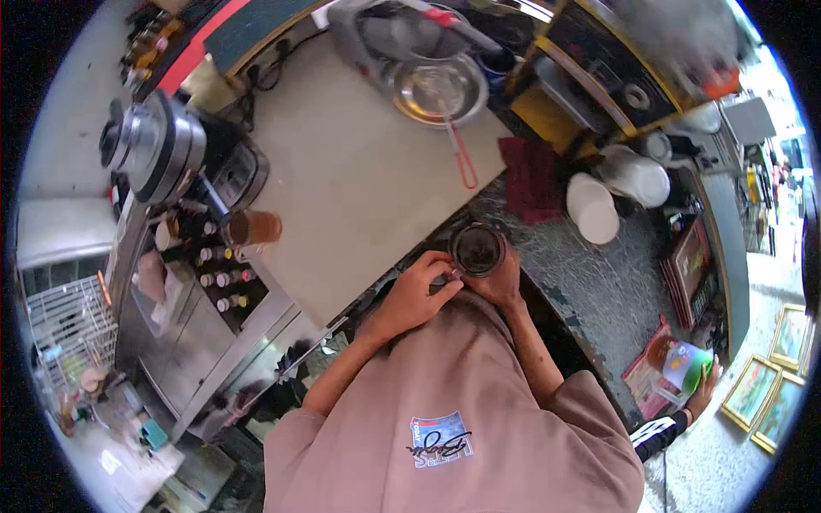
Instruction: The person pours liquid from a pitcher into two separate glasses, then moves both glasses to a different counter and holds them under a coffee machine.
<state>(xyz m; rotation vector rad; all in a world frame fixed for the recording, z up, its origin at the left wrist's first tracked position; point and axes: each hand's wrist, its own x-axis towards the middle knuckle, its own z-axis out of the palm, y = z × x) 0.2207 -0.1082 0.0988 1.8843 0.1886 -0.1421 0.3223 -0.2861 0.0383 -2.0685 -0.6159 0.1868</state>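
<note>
Close in front of my body is a round cup [477, 248] with a dark inside, seen from above. My right hand [503, 280] wraps around its right and near sides. At its left side, my left hand [417, 292] has the fingers and thumb curled together, with the fingertips against the cup. Whether a handle sits between those fingers is too small to tell. Ahead lies a pale countertop [342, 171]; a dark, worn counter surface [556, 256] is to the right of the cup.
A steel bowl [402, 98] holds a red-handled strainer [462, 158]. A coffee machine [235, 167] and brown-filled glass [255, 227] stand left. Right are a dark red cloth [528, 179], white stacked cups [592, 209] and another person's hand [705, 393] at a green-and-white container [687, 366].
</note>
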